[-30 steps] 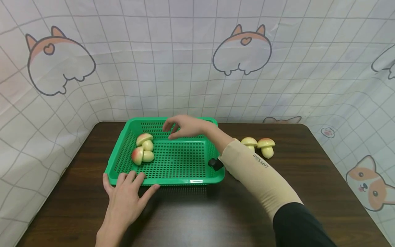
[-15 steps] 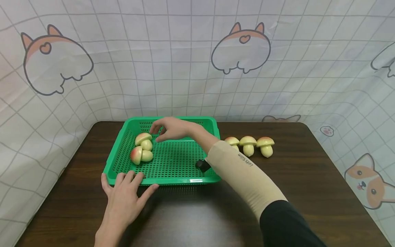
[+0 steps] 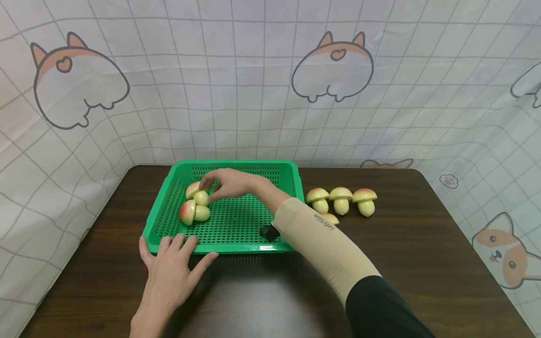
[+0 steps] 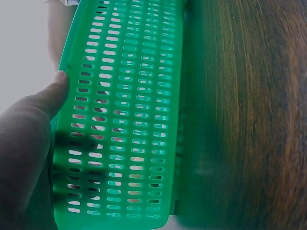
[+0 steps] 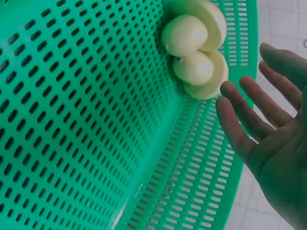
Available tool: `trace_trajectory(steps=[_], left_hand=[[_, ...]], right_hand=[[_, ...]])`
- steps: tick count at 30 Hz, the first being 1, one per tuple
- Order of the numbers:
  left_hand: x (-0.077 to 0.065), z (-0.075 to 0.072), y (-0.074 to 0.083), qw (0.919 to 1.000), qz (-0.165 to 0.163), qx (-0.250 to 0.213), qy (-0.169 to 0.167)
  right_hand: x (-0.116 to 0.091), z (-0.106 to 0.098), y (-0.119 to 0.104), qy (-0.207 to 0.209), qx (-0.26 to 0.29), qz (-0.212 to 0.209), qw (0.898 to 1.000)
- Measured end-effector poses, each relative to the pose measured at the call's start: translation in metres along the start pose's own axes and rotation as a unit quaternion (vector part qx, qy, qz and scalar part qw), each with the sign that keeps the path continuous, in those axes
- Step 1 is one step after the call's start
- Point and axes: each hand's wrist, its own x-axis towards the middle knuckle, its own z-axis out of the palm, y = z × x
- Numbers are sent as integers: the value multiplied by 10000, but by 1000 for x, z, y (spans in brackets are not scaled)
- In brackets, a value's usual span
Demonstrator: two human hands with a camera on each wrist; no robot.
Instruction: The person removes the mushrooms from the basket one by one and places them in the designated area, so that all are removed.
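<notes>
Inside the left end of a green perforated basket (image 3: 291,169) lie two toy mushrooms with pale yellow stems and reddish caps: a rear mushroom (image 3: 201,197) and a front mushroom (image 3: 188,212). My right hand (image 3: 230,182) reaches in over the basket, fingertips close to the rear mushroom and partly covering its cap. In the right wrist view, that hand (image 5: 273,124) has spread, slightly bent fingers that hold nothing, apart from both mushrooms. My left hand (image 3: 171,270) rests on the basket's near left rim, fingers spread. The left wrist view has its thumb (image 4: 57,88) against the rim.
Right of the basket, more toy mushrooms stand on the dark wooden table (image 3: 422,263): a left one (image 3: 318,199), a middle one (image 3: 340,199) and a right one (image 3: 365,201). Another mushroom (image 3: 330,218) is mostly hidden by my right forearm. A patterned cloth (image 3: 236,94) hangs behind.
My right hand has moved left and down over the basket to the rear mushroom. The mushrooms on the table have come out from behind the forearm. My left hand stays put.
</notes>
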Motion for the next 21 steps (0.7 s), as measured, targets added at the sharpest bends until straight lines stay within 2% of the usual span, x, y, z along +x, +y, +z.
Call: trace_trajectory(steps=[11,21], left_hand=[[1,1,1,10000,-28,-17,-7],[0,1,-1,10000,17,-23,20]], right_hand=[[8,9,-1,-266,-187,30,9995],[20,19,3,154,-564,-69,9983]])
